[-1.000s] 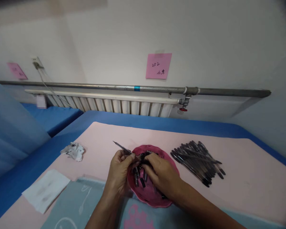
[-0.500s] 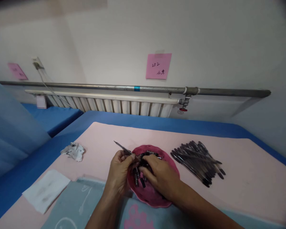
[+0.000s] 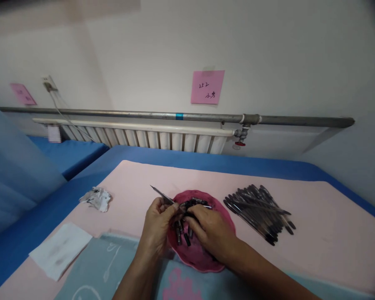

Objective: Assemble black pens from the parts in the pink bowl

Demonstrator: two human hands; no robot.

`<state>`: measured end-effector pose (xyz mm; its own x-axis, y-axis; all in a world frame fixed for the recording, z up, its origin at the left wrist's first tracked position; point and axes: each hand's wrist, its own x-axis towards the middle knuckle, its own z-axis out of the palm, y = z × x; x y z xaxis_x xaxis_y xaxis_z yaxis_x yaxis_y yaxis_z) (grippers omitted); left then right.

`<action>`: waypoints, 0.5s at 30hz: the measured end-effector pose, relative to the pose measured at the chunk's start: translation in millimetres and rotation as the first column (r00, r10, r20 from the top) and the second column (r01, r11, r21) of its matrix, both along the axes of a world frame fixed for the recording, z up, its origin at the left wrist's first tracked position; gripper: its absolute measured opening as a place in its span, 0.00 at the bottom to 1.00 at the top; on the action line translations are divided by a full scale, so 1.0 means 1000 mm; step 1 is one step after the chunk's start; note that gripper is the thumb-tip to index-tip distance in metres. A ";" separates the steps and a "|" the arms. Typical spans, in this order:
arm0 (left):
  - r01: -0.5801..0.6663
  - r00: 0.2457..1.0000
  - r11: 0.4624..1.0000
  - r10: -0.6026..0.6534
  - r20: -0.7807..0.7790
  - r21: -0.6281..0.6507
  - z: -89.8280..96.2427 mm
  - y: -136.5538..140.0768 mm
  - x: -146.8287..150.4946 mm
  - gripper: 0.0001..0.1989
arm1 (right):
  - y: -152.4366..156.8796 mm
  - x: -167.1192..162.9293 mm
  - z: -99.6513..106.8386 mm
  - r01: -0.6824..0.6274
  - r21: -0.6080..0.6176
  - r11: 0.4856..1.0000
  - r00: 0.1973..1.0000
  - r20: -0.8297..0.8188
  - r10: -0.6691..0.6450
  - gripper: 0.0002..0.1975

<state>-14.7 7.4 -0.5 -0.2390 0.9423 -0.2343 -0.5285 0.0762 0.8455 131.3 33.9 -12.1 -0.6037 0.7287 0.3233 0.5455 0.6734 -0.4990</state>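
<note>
My left hand (image 3: 158,218) is closed around a slim pen (image 3: 160,193), its bare pointed tip slanting up and to the left. Over the pink basket (image 3: 221,260), my right hand (image 3: 211,229) pinches a small black pen cap (image 3: 187,213) close to the fingers of the left. The hands nearly meet, and the pen's rear end is hidden between them. Several dark pen caps (image 3: 178,235) lie loose inside the basket. To the right, a heap of capped black pens (image 3: 256,212) rests on the pink mat.
The pink mat (image 3: 325,233) covers a blue bed or table (image 3: 237,162). Crumpled tissue (image 3: 96,199) and a folded, smudged white cloth (image 3: 60,251) lie at left. A grey-blue patterned cloth (image 3: 112,266) is in front. Behind are a radiator (image 3: 171,139) and pipe (image 3: 137,114).
My right hand has lifted slightly from among the caps and now brings a dark piece against the left hand's fingers. The left hand and pen have hardly moved.
</note>
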 end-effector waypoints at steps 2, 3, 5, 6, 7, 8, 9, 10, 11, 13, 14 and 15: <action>0.012 1.000 1.000 -0.012 -0.006 0.020 -0.002 0.000 0.000 0.14 | 0.000 0.000 0.000 0.007 -0.025 1.000 1.000 -0.009 -0.007 0.06; 0.019 1.000 0.999 -0.018 -0.011 0.029 -0.003 0.000 0.000 0.13 | 0.000 -0.001 0.000 0.009 -0.041 0.999 1.000 -0.016 -0.010 0.06; 0.030 0.999 0.999 -0.029 -0.020 0.039 -0.004 0.000 -0.001 0.12 | -0.001 -0.001 0.002 0.021 -0.076 0.997 0.999 -0.035 -0.024 0.06; 0.032 0.999 0.999 -0.031 -0.021 0.041 -0.004 0.000 -0.001 0.12 | -0.001 -0.002 0.002 0.027 -0.095 0.995 0.998 -0.047 -0.031 0.06; 0.035 0.999 0.999 -0.035 -0.019 0.040 -0.004 0.000 -0.001 0.12 | -0.001 -0.002 0.003 0.029 -0.115 0.993 0.998 -0.060 -0.036 0.07; 0.037 0.999 0.999 -0.036 -0.018 0.037 -0.004 0.000 0.000 0.12 | -0.002 -0.003 0.003 0.030 -0.138 0.990 0.996 -0.074 -0.041 0.07; 0.037 0.999 0.999 -0.037 -0.016 0.034 -0.004 0.000 0.000 0.12 | -0.002 -0.003 0.004 0.028 -0.162 0.986 0.995 -0.089 -0.043 0.07; 0.036 0.999 0.999 -0.036 -0.015 0.030 -0.003 0.000 0.000 0.11 | -0.002 -0.004 0.004 0.020 -0.185 0.983 0.994 -0.104 -0.040 0.07; 0.032 0.999 0.999 -0.032 -0.017 0.024 -0.002 0.000 0.000 0.11 | -0.001 -0.004 0.005 0.006 -0.207 0.978 0.992 -0.121 -0.031 0.07; 0.009 1.000 1.000 -0.009 -0.025 0.011 0.001 -0.001 -0.001 0.11 | 0.000 -0.003 0.009 -0.030 -0.237 0.971 0.986 -0.166 -0.010 0.05; -0.010 1.000 1.000 0.011 -0.030 0.006 0.003 -0.001 -0.002 0.11 | 0.002 -0.002 0.011 -0.036 -0.240 0.970 0.981 -0.194 -0.012 0.05; -0.029 0.999 1.000 0.029 -0.036 0.000 0.006 0.000 -0.003 0.12 | 0.005 0.000 0.013 -0.024 -0.238 0.971 0.975 -0.220 -0.030 0.05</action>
